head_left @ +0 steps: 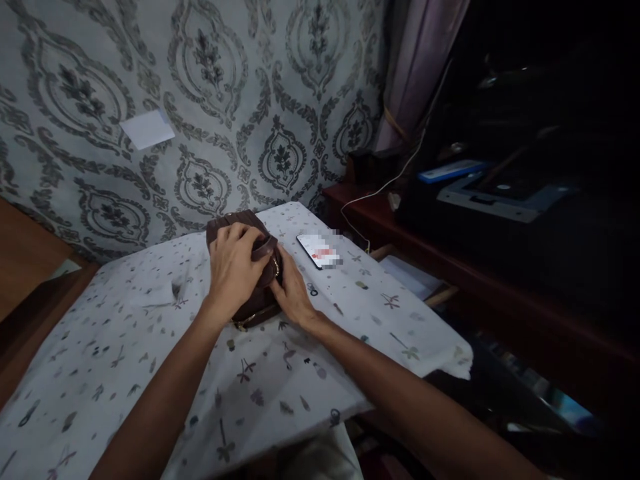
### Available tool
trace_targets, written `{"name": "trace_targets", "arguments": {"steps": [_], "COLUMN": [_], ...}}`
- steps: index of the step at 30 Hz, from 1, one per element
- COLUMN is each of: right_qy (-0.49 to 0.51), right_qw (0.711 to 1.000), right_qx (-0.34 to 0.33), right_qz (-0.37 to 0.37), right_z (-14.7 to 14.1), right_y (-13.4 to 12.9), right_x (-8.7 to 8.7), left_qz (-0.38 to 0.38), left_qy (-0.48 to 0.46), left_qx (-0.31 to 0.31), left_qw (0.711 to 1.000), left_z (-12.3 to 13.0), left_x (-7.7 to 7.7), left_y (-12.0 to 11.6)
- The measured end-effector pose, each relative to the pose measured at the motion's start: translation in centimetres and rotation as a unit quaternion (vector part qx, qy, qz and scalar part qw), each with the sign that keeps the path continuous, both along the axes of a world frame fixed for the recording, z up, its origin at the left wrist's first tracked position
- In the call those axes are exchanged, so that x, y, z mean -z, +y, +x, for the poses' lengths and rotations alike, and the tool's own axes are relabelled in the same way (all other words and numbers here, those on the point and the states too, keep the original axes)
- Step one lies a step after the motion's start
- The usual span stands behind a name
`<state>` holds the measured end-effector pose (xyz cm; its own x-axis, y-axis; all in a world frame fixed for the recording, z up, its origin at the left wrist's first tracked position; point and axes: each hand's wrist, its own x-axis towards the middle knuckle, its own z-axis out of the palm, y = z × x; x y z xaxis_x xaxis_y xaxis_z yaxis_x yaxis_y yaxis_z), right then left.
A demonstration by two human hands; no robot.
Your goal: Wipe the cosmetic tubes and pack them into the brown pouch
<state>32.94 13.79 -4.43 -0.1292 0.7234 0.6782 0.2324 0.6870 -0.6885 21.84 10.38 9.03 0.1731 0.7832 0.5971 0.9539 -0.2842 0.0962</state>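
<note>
A dark brown leather-look bag (pixel 243 220) with a short handle and a gold-coloured zip lies on the cloth-covered table. My left hand (pixel 235 263) rests over its top, fingers curled and thumb reaching toward the handle. At the bag's right side, my right hand (pixel 294 290) grips the edge beside the zip, with some fingertips hidden behind the bag. A strip of zip hangs at the bag's lower front. The inside of the bag is out of sight.
A phone (pixel 320 252) lies on the printed white tablecloth (pixel 175 360), right of the bag. Beyond the table's right edge stands a dark red shelf (pixel 370 207) with a white cable (pixel 385 190) running across it. A patterned wall closes off the back.
</note>
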Motion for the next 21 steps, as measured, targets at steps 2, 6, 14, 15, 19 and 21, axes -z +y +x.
{"name": "trace_targets", "arguments": {"steps": [2,6,14,15,19,21], "right_qy": [0.0,0.009,0.02,0.022,0.022,0.019], "right_qw": [1.0,1.0,1.0,1.0,1.0,1.0], "right_qx": [0.0,0.002,-0.005,-0.007,-0.004,0.002], "right_qz": [-0.004,-0.011,-0.012,-0.007,-0.001,-0.006], "right_z": [0.0,0.0,0.1,0.1,0.1,0.2], "right_y": [0.0,0.1,0.3,0.3,0.3,0.3], "right_x": [0.2,0.4,0.1,0.1,-0.1,-0.2], "left_qz": [-0.022,-0.052,-0.072,-0.071,-0.036,-0.025], "left_qy": [0.017,0.072,0.074,0.062,0.033,0.034], "left_qx": [-0.003,0.0,0.037,0.035,-0.013,-0.025], "left_qw": [1.0,0.996,0.994,0.995,0.999,0.999], "left_z": [-0.1,-0.9,-1.7,-1.5,-0.3,0.0], "left_x": [-0.3,-0.4,-0.5,-0.5,-0.3,-0.1], "left_y": [0.0,-0.2,-0.5,-0.5,-0.2,0.0]}}
